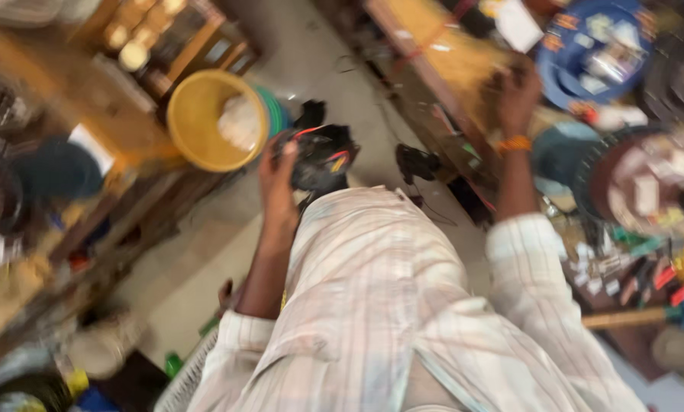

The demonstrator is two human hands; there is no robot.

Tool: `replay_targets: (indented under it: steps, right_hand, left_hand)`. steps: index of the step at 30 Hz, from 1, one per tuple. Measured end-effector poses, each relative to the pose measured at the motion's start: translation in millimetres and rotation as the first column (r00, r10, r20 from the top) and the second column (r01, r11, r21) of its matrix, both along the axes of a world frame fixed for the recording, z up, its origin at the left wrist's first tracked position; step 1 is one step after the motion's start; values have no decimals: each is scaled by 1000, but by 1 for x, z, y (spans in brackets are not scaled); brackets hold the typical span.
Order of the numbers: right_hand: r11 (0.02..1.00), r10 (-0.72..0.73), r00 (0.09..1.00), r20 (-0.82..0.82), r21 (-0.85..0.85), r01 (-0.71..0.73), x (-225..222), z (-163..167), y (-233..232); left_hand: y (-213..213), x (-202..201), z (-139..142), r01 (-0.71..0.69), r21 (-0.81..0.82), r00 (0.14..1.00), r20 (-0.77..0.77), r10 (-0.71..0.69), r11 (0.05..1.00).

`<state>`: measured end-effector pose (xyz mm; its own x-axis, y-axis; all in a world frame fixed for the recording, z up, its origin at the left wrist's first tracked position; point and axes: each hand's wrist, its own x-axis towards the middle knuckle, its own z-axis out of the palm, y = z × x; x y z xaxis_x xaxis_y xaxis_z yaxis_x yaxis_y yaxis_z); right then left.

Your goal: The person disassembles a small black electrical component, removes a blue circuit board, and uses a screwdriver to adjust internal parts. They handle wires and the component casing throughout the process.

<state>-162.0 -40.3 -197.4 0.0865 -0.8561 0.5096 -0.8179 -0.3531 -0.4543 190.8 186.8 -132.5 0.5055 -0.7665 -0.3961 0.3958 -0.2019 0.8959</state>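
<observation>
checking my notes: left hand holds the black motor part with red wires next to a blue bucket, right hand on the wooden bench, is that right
Not quite. The head view shows the bucket is yellow, not blue. The rest holds: the left hand holds the black motor part with red wires, and the right hand rests on the wooden bench.

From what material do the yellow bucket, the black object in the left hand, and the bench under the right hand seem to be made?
Yellow bucket: probably plastic, with an even colour and a smooth rim. Black object held in the left hand: looks like dark plastic or metal with red wires, but blur leaves this open. Bench touched by the right hand: apparently bare, matte, brownish wood.
</observation>
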Motion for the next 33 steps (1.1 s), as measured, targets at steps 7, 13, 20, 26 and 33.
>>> replay_targets:
  steps: [7,13,20,26,33]
  right_hand:
    - [654,-539,19,842,433,-621,-3,-6,67]
    - [650,-566,-8,824,441,-619,-4,0,103]
    - [635,-510,141,849,482,-604,0,40,132]
    - [673,-459,107,882,423,-606,-6,78,156]
    - [734,-373,202,906,421,-533,13,104,159]
  left_hand:
    - [-20,-35,0,98,-55,994,-53,-101,994]
    - [-39,-57,13,228,-219,867,-398,-301,949]
    - [-50,-71,25,302,-283,761,-503,-410,910]
    - [-52,-77,34,417,-301,759,-403,-510,858]
    - [-47,-98,42,550,-290,747,-248,-616,783]
